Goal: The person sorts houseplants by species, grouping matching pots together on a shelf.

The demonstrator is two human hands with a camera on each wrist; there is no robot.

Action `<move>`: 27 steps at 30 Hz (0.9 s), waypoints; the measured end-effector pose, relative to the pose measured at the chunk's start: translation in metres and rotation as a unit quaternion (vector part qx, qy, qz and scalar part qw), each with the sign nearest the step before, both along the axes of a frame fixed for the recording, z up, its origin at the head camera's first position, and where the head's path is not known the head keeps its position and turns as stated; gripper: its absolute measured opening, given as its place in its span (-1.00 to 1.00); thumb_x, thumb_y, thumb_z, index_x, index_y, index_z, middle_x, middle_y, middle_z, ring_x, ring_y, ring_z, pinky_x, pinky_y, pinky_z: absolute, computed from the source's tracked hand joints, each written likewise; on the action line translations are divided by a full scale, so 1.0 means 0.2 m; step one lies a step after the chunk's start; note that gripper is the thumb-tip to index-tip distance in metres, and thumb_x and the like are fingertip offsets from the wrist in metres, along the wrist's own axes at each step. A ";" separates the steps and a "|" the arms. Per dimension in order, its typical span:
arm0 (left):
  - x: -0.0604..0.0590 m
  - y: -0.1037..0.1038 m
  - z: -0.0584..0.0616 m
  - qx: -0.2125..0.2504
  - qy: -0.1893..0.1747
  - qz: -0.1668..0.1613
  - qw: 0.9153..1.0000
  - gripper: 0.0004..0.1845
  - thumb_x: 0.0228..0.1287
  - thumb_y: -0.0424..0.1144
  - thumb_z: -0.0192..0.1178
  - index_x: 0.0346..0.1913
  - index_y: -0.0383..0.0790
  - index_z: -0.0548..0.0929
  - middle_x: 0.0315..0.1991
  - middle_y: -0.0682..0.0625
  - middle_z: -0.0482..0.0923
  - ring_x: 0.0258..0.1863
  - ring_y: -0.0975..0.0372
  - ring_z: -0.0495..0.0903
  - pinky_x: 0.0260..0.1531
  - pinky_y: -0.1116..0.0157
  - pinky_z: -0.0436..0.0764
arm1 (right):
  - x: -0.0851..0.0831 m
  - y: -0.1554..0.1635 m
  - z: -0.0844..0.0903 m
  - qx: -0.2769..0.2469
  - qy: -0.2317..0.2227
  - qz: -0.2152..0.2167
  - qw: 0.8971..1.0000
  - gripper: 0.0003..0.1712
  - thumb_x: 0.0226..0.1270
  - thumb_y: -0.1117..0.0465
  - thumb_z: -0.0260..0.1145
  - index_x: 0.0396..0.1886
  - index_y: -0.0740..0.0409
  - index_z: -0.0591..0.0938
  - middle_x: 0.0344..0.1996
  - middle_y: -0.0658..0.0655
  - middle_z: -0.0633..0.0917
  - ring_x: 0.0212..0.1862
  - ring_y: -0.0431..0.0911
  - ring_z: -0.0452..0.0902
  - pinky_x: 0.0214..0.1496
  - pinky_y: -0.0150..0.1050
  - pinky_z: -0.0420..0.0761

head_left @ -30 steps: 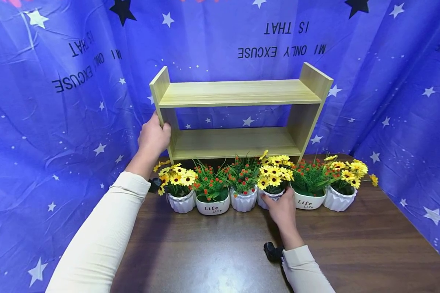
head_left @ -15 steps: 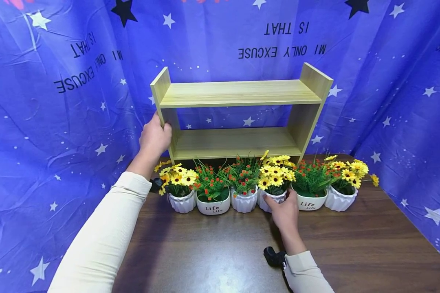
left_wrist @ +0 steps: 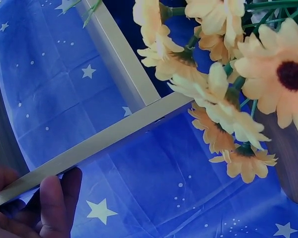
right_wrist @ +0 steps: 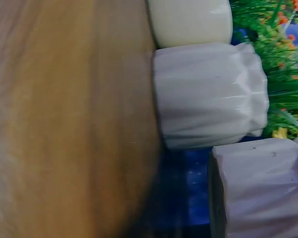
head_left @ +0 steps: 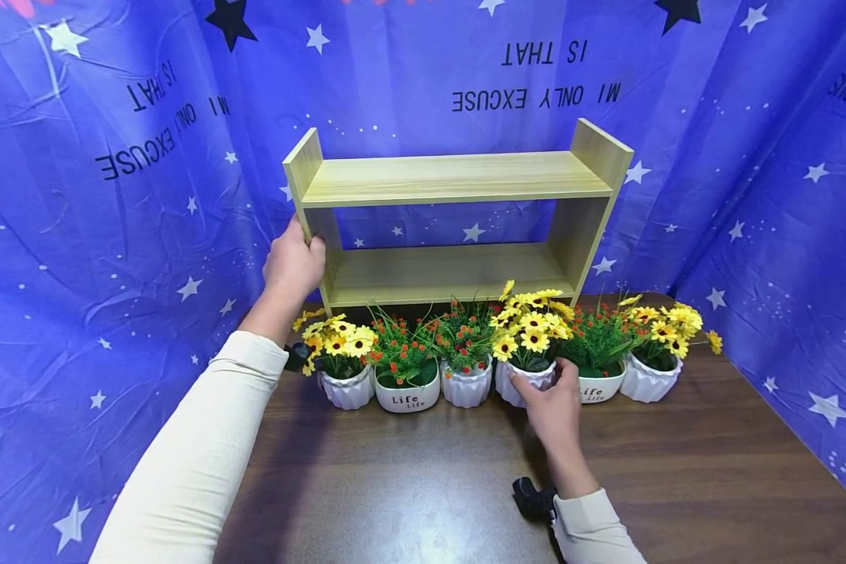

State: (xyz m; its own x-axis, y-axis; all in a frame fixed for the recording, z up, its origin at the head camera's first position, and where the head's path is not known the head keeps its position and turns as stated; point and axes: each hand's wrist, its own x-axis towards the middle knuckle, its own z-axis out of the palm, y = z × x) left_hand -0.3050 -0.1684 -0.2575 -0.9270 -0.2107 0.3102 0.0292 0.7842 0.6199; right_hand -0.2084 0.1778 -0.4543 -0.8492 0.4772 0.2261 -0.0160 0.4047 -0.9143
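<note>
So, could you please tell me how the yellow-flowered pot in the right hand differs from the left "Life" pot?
The yellow-flowered pot has ridged sides; the left "Life" pot is smooth.
The yellow-flowered pot bears large, dark-centred blooms; the left "Life" pot, small red ones.
The right hand grips the yellow-flowered pot; the left "Life" pot stands unheld.
Both pots are white.
</note>
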 end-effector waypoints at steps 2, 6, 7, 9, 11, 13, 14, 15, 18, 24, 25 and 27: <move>0.00 0.00 0.00 0.002 0.000 0.000 1.000 -0.54 0.46 -0.15 -0.14 0.36 -0.09 0.33 0.19 -0.29 0.52 0.14 -0.25 0.50 -0.01 -0.24 0.41 | 0.01 0.00 0.03 -0.002 0.004 0.002 1.000 -0.09 0.03 0.18 0.57 0.26 0.46 0.27 0.17 0.44 0.43 0.21 0.24 0.37 0.27 0.09 0.33; -0.01 0.00 0.00 0.004 -0.001 -0.001 1.000 -0.54 0.46 -0.15 -0.14 0.36 -0.09 0.33 0.20 -0.28 0.52 0.15 -0.24 0.49 -0.01 -0.24 0.41 | 0.04 0.01 0.09 -0.001 0.002 0.006 1.000 -0.08 0.05 0.17 0.56 0.28 0.45 0.27 0.17 0.42 0.44 0.19 0.23 0.39 0.22 0.08 0.37; -0.01 0.00 0.00 0.004 -0.002 -0.001 1.000 -0.55 0.46 -0.15 -0.14 0.36 -0.09 0.33 0.20 -0.28 0.51 0.16 -0.24 0.49 -0.01 -0.25 0.41 | 0.05 0.01 0.10 -0.001 0.001 0.008 1.000 -0.08 0.06 0.17 0.56 0.29 0.45 0.26 0.16 0.42 0.44 0.18 0.23 0.39 0.20 0.09 0.38; 0.00 0.00 0.00 0.003 -0.002 0.001 1.000 -0.55 0.46 -0.15 -0.14 0.35 -0.09 0.34 0.20 -0.29 0.51 0.16 -0.24 0.49 -0.01 -0.25 0.41 | 0.07 0.01 0.14 -0.001 0.001 0.012 1.000 -0.07 0.07 0.16 0.55 0.31 0.44 0.25 0.17 0.42 0.44 0.17 0.23 0.40 0.17 0.08 0.39; 0.00 0.00 0.00 0.002 -0.003 0.001 1.000 -0.56 0.46 -0.15 -0.14 0.34 -0.09 0.34 0.20 -0.29 0.51 0.17 -0.24 0.48 -0.01 -0.26 0.41 | 0.08 0.01 0.17 0.000 0.004 0.014 1.000 -0.06 0.08 0.15 0.55 0.32 0.43 0.24 0.18 0.42 0.44 0.17 0.23 0.41 0.15 0.09 0.42; -0.01 0.00 0.00 0.003 0.000 0.003 1.000 -0.56 0.46 -0.15 -0.14 0.34 -0.09 0.34 0.21 -0.28 0.51 0.18 -0.24 0.48 -0.01 -0.26 0.41 | 0.10 0.02 0.21 0.007 0.011 0.011 1.000 -0.05 0.07 0.13 0.56 0.32 0.41 0.26 0.18 0.41 0.45 0.17 0.22 0.41 0.13 0.08 0.41; -0.01 0.00 0.00 0.002 0.002 0.003 1.000 -0.56 0.46 -0.14 -0.14 0.34 -0.09 0.34 0.21 -0.28 0.51 0.18 -0.24 0.48 -0.01 -0.26 0.41 | 0.10 0.02 0.23 0.011 0.018 0.009 1.000 -0.06 0.06 0.12 0.56 0.32 0.40 0.26 0.17 0.41 0.46 0.16 0.22 0.42 0.12 0.08 0.42; -0.01 0.00 0.01 0.002 0.003 0.002 1.000 -0.56 0.47 -0.14 -0.14 0.34 -0.09 0.34 0.21 -0.28 0.51 0.19 -0.24 0.47 0.00 -0.26 0.41 | 0.11 0.02 0.25 0.014 0.026 0.007 1.000 -0.06 0.06 0.13 0.57 0.32 0.39 0.27 0.16 0.40 0.47 0.15 0.21 0.42 0.10 0.06 0.42; -0.01 -0.01 0.01 0.002 0.002 0.000 1.000 -0.55 0.47 -0.14 -0.15 0.36 -0.09 0.33 0.21 -0.28 0.51 0.19 -0.24 0.47 0.01 -0.25 0.40 | 0.12 0.03 0.31 0.025 0.041 -0.002 0.999 -0.08 0.05 0.10 0.57 0.30 0.36 0.30 0.09 0.37 0.51 0.09 0.17 0.43 0.02 0.00 0.40; -0.01 -0.01 0.00 0.004 0.003 -0.002 1.000 -0.55 0.48 -0.13 -0.15 0.36 -0.09 0.33 0.23 -0.28 0.50 0.18 -0.25 0.47 0.01 -0.27 0.39 | 0.17 0.05 0.48 0.020 0.068 0.012 0.997 -0.08 0.08 0.10 0.55 0.34 0.29 0.29 0.13 0.32 0.50 0.09 0.10 0.43 -0.05 -0.09 0.40; -0.01 -0.01 0.00 0.005 0.002 -0.002 1.000 -0.55 0.48 -0.14 -0.15 0.36 -0.09 0.33 0.22 -0.28 0.50 0.18 -0.25 0.47 0.01 -0.27 0.39 | 0.17 0.05 0.52 0.020 0.076 0.013 0.997 -0.09 0.08 0.12 0.55 0.34 0.29 0.29 0.13 0.31 0.51 0.09 0.08 0.44 -0.04 -0.11 0.41; -0.01 -0.01 0.00 0.005 0.002 -0.002 1.000 -0.55 0.48 -0.14 -0.15 0.36 -0.08 0.33 0.21 -0.28 0.51 0.18 -0.23 0.48 0.00 -0.27 0.40 | 0.17 0.05 0.60 0.019 0.096 0.012 0.995 -0.10 0.06 0.16 0.55 0.35 0.27 0.31 0.13 0.28 0.52 0.09 0.02 0.44 -0.03 -0.18 0.41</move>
State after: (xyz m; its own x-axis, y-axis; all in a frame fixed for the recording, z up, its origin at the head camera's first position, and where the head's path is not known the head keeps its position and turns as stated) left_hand -0.3064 -0.1700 -0.2582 -0.9267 -0.2096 0.3118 0.0354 0.7776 0.6278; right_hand -0.1748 0.1887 -0.3349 -0.8004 0.4444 0.4024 -0.1988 0.4364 -0.8775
